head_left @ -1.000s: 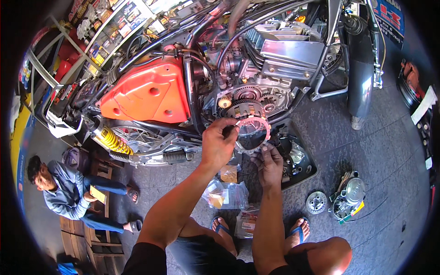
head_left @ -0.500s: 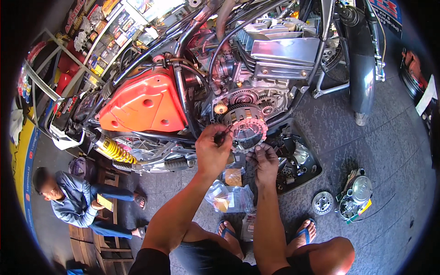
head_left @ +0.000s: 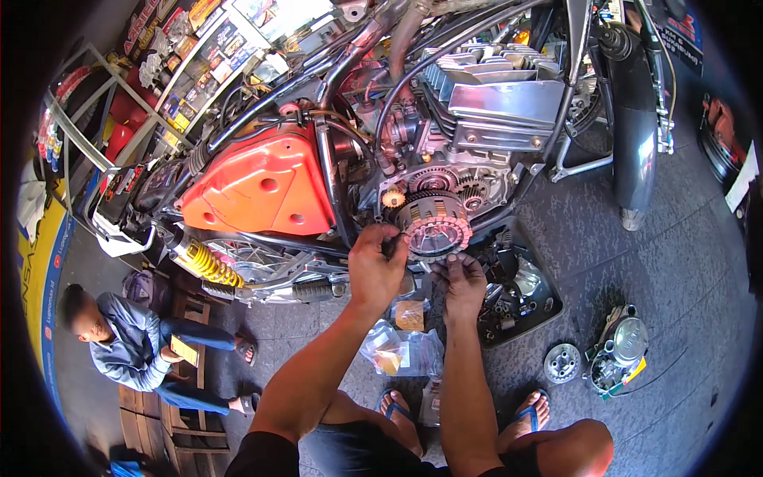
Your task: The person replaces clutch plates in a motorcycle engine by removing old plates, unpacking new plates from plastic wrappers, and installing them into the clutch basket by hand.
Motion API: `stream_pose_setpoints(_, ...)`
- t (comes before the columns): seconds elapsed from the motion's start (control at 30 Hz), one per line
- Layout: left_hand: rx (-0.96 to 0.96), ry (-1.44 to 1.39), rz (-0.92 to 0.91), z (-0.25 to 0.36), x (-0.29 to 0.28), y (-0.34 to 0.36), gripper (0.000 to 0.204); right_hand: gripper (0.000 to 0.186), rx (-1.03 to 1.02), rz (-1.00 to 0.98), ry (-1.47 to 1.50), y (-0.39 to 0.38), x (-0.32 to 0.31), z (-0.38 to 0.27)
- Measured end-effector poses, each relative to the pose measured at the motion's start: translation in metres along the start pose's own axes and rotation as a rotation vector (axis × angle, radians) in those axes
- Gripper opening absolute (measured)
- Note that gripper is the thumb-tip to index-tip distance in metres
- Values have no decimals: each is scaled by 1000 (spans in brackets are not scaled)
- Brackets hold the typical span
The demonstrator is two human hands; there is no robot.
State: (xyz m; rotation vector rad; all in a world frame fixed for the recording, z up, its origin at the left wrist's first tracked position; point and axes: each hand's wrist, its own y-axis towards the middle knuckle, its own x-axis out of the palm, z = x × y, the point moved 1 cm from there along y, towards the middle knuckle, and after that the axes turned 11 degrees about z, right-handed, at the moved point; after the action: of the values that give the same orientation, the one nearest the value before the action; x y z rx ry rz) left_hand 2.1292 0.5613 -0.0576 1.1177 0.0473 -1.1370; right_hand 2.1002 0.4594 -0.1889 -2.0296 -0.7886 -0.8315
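My left hand grips the left edge of a pinkish clutch friction ring with thumb and fingers. My right hand holds the ring's lower right edge with its fingertips. The ring lies against the front of the clutch basket in the open engine case. Beside the basket are a small orange-gold gear and larger steel gears. My fingers partly hide the lower rim of the ring.
The motorcycle's orange side panel is at left. A parts tray lies below right, with a round plate and an engine cover nearby. Plastic bags lie near my sandalled feet. Another person sits on a wooden bench holding a phone.
The ring has moved up against the clutch basket, with both hands shifting along with it. The view has shifted slightly.
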Motion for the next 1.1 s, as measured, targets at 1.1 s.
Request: stream_pose_setpoints(1.1, 12, -177, -92, -4, -8, -5, 17, 16, -62, -135, -75, 10, -13, 1)
